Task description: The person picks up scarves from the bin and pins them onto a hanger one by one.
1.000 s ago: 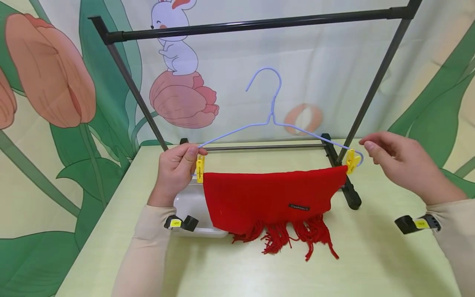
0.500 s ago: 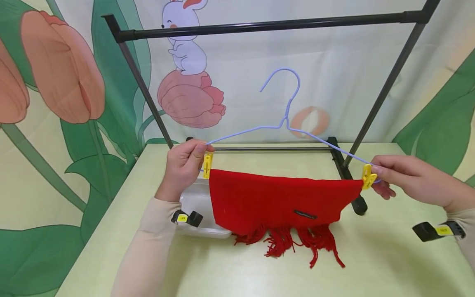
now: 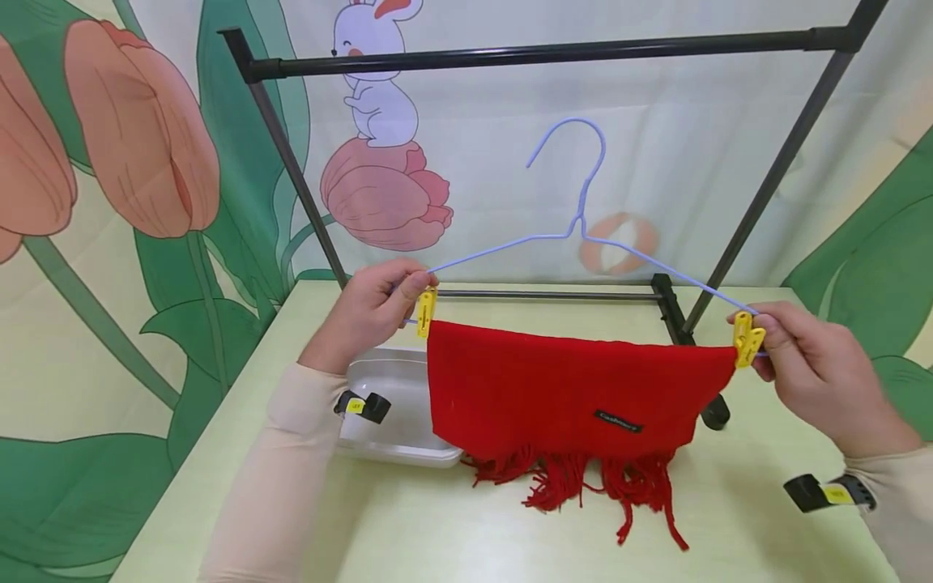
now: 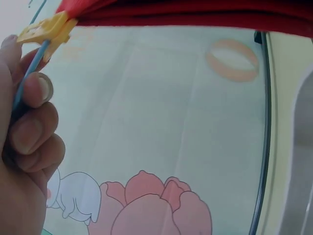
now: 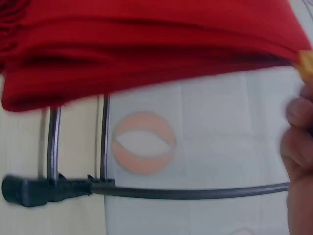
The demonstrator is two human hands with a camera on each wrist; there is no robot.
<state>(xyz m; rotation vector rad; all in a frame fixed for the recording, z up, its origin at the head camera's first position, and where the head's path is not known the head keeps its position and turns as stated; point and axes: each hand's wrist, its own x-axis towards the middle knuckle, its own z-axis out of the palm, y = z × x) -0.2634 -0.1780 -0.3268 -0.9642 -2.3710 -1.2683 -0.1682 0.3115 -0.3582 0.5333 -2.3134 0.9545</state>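
Note:
A blue wire hanger is held up by both hands, its hook upright below the rack's top bar. From it hangs a folded red scarf with fringe and a small dark label, pinned by a yellow clothespin at the left corner and another yellow clothespin at the right. My left hand grips the hanger's left end beside its clothespin; in the left wrist view, curled fingers wrap the wire. My right hand pinches the hanger's right end, thumb close to that clothespin.
A black garment rack stands behind the hanger on the pale table. A white plastic tray lies behind the left wrist and partly under the scarf. A printed curtain covers the back.
My right hand has moved from beside the hanger's right end to gripping it. The hanger and scarf have shifted right in the head view, which has itself turned a little.

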